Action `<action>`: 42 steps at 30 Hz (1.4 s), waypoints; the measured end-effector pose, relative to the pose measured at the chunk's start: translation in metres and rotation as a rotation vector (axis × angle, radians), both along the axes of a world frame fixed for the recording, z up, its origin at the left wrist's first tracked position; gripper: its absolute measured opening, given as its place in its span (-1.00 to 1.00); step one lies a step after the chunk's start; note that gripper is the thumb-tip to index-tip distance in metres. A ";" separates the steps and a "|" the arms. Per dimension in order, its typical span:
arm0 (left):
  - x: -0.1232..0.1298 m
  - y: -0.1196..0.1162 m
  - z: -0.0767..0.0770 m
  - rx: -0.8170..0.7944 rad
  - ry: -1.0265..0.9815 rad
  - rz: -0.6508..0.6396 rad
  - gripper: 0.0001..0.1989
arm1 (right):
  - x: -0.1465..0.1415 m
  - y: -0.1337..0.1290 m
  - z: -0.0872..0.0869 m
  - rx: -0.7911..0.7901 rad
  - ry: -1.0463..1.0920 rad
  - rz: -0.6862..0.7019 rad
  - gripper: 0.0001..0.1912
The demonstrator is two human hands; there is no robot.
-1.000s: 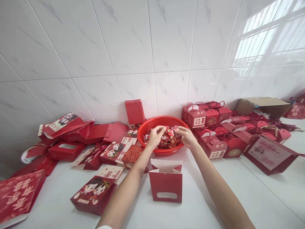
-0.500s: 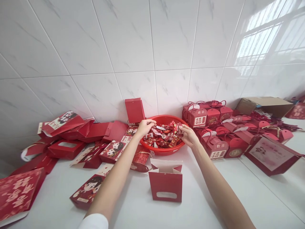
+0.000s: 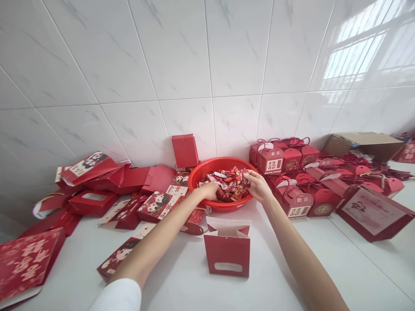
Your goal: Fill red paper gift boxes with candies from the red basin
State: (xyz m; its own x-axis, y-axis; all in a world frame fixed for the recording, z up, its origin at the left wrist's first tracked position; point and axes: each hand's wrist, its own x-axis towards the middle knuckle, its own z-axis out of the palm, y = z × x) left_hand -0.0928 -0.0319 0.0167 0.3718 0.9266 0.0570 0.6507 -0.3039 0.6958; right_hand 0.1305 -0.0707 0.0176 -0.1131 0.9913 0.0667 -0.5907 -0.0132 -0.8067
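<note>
Mid-pick, by the look of it. Right hand (image 3: 259,185): thumb and fingers pinched together on a red wrapped packet (image 3: 241,176), which sits right at the fingertips, above the loose packets (image 3: 235,193). Left hand (image 3: 210,191): fingers down among those packets, tips hidden, so can't tell whether they grip anything. Red basket (image 3: 223,208) surrounds the left fingers, its right rim just beside the right ones; plenty of packets left in it. Open red box (image 3: 228,255) stands upright nearer the body than both sets of fingers, roughly between the forearms, mouth unfolded; inside not visible, so can't say if it holds anything, but closing it appears not yet done. To the right of the right fingers, handled boxes (image 3: 281,160) are stacked shut, probably finished ones, contents unseen. To the left of the left fingers, printed boxes (image 3: 156,206) lie about, some on their sides; whether they're filled, can't tell.
</note>
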 end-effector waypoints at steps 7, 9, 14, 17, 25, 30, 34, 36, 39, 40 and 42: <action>-0.001 -0.002 0.013 -0.037 0.026 -0.052 -0.79 | -0.001 -0.002 0.003 0.017 0.002 0.006 -0.63; -0.006 -0.007 0.022 0.003 -0.034 -0.033 -0.82 | 0.000 -0.001 0.003 0.017 0.004 0.012 -0.63; -0.014 -0.046 0.045 0.063 -0.216 0.002 -0.67 | 0.002 -0.001 0.005 0.011 -0.005 0.038 -0.67; -0.018 -0.093 0.065 0.191 -0.337 -0.041 -0.64 | 0.004 -0.005 0.010 0.006 -0.015 0.044 -0.70; -0.017 -0.180 0.086 0.363 0.043 -0.300 -0.74 | 0.011 -0.023 0.035 0.071 -0.038 0.040 -0.76; -0.016 -0.166 0.068 0.323 0.057 -0.214 -0.74 | 0.014 -0.036 0.049 0.115 -0.058 0.044 -0.76; -0.018 -0.148 0.057 0.173 -0.057 -0.128 -0.76 | 0.013 -0.047 0.058 0.161 -0.088 0.052 -0.75; -0.017 -0.139 0.053 0.210 -0.107 -0.043 -0.77 | 0.012 -0.052 0.062 0.199 -0.112 0.058 -0.75; -0.012 -0.127 0.050 0.326 -0.139 0.024 -0.74 | 0.009 -0.059 0.066 0.265 -0.188 0.042 -0.77; -0.010 -0.125 0.049 0.356 -0.139 0.032 -0.73 | 0.007 -0.061 0.066 0.288 -0.222 0.035 -0.77; -0.008 -0.121 0.048 0.390 -0.135 0.037 -0.75 | 0.004 -0.064 0.067 0.334 -0.291 0.039 -0.78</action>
